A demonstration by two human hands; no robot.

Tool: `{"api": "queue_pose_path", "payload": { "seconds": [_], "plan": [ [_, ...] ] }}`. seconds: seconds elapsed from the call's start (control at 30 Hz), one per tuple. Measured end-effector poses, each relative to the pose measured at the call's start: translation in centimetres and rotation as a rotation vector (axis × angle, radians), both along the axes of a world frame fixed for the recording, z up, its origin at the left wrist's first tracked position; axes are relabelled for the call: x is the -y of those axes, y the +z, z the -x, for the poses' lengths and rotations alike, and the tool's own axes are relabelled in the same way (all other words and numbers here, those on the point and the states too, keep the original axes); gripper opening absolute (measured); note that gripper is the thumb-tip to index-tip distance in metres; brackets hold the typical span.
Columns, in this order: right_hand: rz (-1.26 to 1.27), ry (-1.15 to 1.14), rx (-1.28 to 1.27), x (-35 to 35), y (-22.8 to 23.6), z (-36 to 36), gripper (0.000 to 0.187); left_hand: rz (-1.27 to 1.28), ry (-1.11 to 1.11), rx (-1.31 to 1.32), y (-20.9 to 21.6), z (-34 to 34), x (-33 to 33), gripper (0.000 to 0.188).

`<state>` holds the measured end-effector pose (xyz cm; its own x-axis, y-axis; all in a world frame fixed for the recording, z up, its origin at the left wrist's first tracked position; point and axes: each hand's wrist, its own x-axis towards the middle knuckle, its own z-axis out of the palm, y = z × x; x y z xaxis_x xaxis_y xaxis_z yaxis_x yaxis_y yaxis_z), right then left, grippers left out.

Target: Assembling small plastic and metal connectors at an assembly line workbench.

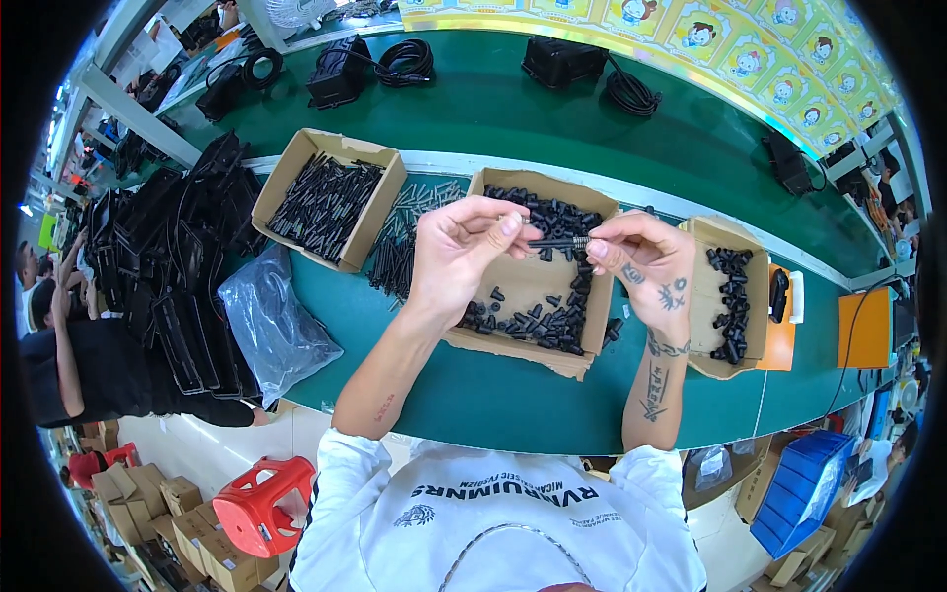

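Above the middle cardboard box (582,357), both my hands are closed at the two ends of a thin black rod (554,243). My left hand (464,252) pinches its left end between thumb and fingers. At the other end, a small coiled spring (580,242) shows beside the fingertips of my right hand (646,264), which pinch there. Small black plastic fittings (543,326) fill much of the box below, heaped toward its far and right sides. Left of it, an open box (380,212) holds many dark rods (326,202), and loose metal pins or springs (419,202) lie between the boxes.
A smaller box (705,335) of black fittings stands at the right, beside an orange bin (779,340). Black housings with cables (187,266) and a clear plastic bag (276,316) lie at the left. Black cabled units (340,74) sit along the back shelf. A red stool (261,508) stands lower left.
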<state>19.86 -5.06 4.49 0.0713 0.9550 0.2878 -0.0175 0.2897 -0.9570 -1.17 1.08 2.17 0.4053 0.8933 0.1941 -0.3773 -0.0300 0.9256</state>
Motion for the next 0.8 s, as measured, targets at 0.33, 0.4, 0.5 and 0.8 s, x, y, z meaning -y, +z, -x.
{"api": "queue_pose_path", "payload": {
  "seconds": [0.33,0.4,0.5,0.8],
  "plan": [
    [-0.023,0.048,-0.050,0.0,-0.3,-0.4,0.013,0.136,-0.083,0.049,0.0,0.1,-0.3,0.033],
    [-0.019,0.055,-0.051,0.0,-0.2,-0.4,0.012,0.123,-0.137,0.061,-0.8,0.6,-0.8,0.033],
    [-0.027,0.054,-0.058,0.0,-0.1,-0.4,0.013,0.149,-0.294,0.133,-1.2,1.0,-1.1,0.033],
    [-0.029,-0.002,-0.065,-0.1,-0.3,-0.3,0.014,0.146,-0.140,0.106,-0.3,0.5,-0.4,0.012]
  ]
}}
